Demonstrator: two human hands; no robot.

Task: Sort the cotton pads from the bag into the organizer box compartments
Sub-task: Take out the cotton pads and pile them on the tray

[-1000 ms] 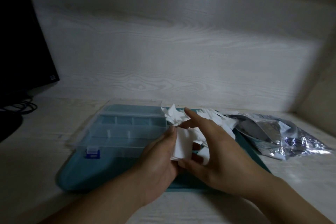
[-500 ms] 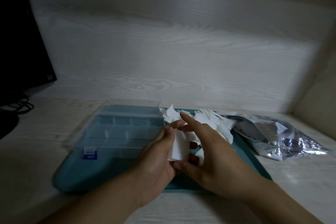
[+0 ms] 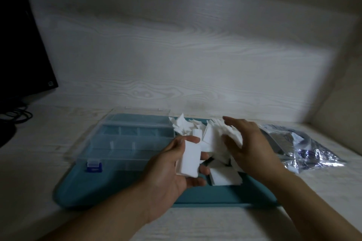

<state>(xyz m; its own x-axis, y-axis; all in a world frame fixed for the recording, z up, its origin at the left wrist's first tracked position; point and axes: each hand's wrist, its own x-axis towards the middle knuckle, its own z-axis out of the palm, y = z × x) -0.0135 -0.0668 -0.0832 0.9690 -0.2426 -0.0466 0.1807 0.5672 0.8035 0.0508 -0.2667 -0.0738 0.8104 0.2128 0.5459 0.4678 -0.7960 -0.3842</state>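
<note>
L hand (image 3: 172, 164) grips pad stack (image 3: 190, 157), R hand (image 3: 247, 146) on pile (image 3: 221, 137)

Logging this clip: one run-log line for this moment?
left hand: holds pad stack | right hand: on loose pads | organizer box: open | bag: right

A clear plastic organizer box (image 3: 127, 143) with a blue latch lies open at nine o'clock. White rectangular cotton pads (image 3: 215, 137) are heaped loosely at centre, one small stack (image 3: 190, 158) held upright. A crumpled silver bag (image 3: 305, 148) lies at three o'clock.
</note>
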